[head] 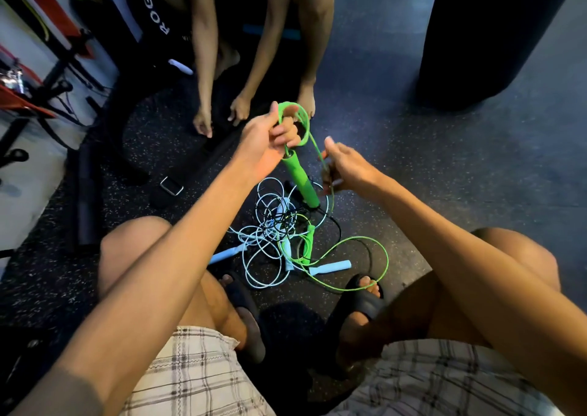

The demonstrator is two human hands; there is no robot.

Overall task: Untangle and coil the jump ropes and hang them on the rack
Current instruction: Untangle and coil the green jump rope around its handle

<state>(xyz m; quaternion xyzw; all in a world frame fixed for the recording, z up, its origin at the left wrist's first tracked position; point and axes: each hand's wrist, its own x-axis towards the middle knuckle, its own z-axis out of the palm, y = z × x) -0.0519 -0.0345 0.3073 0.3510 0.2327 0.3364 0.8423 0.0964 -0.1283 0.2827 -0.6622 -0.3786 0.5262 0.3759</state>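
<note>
My left hand [270, 139] grips small loops of the green jump rope [301, 123], and one green handle [301, 180] hangs down from that fist. To its right, my right hand [346, 164] pinches the same green cord where it runs down. Below both hands a tangled pile [276, 225] of white, black and green ropes lies on the floor. Pale blue handles [330, 268] stick out of the pile. A long green loop [378, 256] trails toward my right foot. The second green handle [307, 244] lies in the tangle.
Another person crouches opposite, both hands [219, 120] low near the speckled rubber floor [444, 177]. A black punching bag [489, 34] stands at the upper right. Black foam rollers [85, 193], straps and red gym frames [38, 97] fill the left side.
</note>
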